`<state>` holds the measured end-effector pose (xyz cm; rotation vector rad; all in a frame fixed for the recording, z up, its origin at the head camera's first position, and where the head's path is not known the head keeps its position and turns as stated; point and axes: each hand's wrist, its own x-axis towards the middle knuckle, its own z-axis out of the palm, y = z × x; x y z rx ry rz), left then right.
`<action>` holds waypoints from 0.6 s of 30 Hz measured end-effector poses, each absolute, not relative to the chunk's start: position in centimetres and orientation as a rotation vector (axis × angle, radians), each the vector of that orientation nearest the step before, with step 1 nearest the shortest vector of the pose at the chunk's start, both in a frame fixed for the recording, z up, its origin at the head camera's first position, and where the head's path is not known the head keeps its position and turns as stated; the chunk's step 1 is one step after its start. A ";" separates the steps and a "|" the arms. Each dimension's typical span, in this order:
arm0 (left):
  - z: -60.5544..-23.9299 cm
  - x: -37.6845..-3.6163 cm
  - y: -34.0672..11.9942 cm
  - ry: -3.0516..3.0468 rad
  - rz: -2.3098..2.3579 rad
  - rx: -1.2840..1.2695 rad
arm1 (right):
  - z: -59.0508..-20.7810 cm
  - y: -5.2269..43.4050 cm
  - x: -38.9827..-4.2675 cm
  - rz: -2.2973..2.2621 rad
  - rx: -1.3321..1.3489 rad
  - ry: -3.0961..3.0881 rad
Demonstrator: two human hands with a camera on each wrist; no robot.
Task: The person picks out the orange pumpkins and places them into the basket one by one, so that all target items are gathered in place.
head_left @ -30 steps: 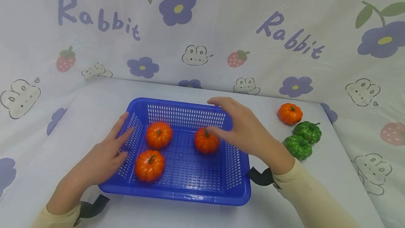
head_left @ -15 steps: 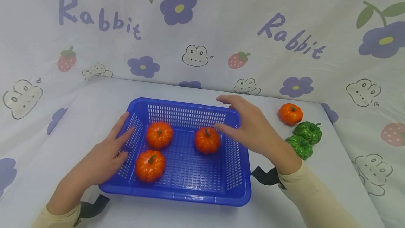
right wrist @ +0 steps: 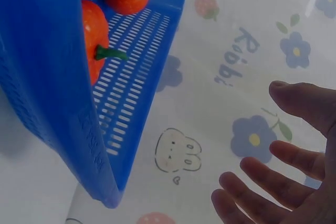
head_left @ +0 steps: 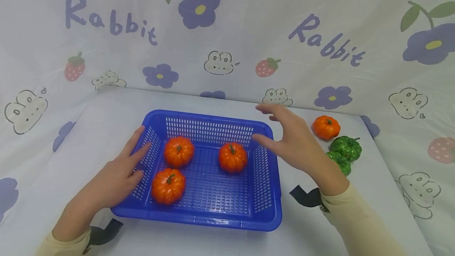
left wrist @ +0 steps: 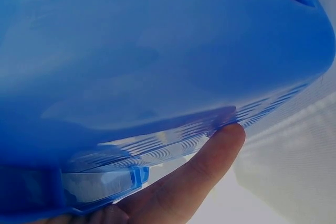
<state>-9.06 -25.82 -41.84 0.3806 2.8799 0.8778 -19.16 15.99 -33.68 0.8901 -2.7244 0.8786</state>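
A blue plastic basket [head_left: 195, 220] with perforated walls sits on the white table. Three small orange pumpkins lie inside: a far left pumpkin [head_left: 179, 152], a near left pumpkin [head_left: 168, 186] and a right pumpkin [head_left: 232, 157]. My left hand [head_left: 115, 175] holds the basket's left rim, thumb on the inner side; in the left wrist view one finger [left wrist: 202, 174] touches the outer wall. Beyond the right rim hovers my right hand [head_left: 298, 145], fingers spread and thumb tip over the rim. Nothing is between its fingers in the right wrist view.
To the right of the basket lie an orange pumpkin [head_left: 326, 127] and a green pumpkin [head_left: 346, 148]. A second green pumpkin [head_left: 340, 162] is partly hidden behind my right wrist. A printed cloth [head_left: 227, 31] with rabbits and flowers hangs behind the table.
My right hand has moved to the right, away from the right pumpkin in the basket and past the rim. The left hand, the basket and the pumpkins keep their places.
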 end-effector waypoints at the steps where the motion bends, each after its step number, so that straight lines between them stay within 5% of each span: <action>1: -41.8 -9.1 -25.8 2.879 0.879 0.381 | -33.6 16.1 -19.2 0.877 0.882 -2.725; 18: -41.8 -9.1 -25.8 2.886 0.879 0.387 | -33.3 17.5 -19.5 0.871 0.819 -2.679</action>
